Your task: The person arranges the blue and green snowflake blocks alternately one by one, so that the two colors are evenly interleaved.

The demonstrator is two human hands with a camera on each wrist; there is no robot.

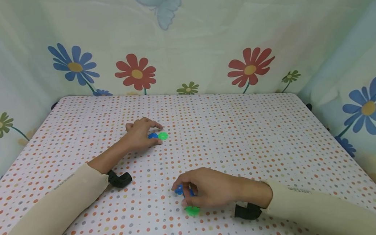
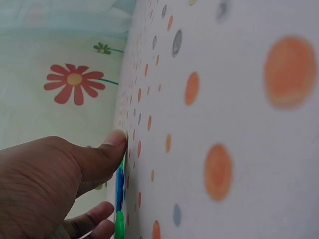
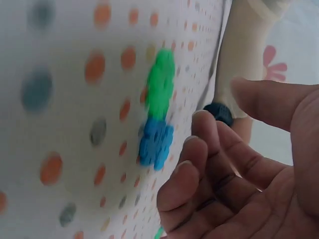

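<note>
My left hand (image 1: 140, 134) is over the table with thumb and fingers spread around a blue notched disc (image 1: 153, 135) and a green notched disc (image 1: 163, 136). In the left wrist view, the thumb tip comes right up to this row of blue (image 2: 119, 189) and green (image 2: 119, 225) discs. Nearer the front, my right hand (image 1: 210, 187) hovers with loosely bent fingers above another green notched disc (image 1: 192, 211) and blue disc (image 1: 179, 190). From the right wrist, that green disc (image 3: 160, 84) and blue piece (image 3: 156, 144) appear joined, apart from the fingertips.
A white tablecloth with coloured dots (image 1: 241, 135) covers the table. Behind it hangs a flower-printed curtain (image 1: 195, 40), which also runs along both sides. A dark wrist camera mount (image 1: 119, 179) sits under the left wrist, another (image 1: 248, 211) under the right.
</note>
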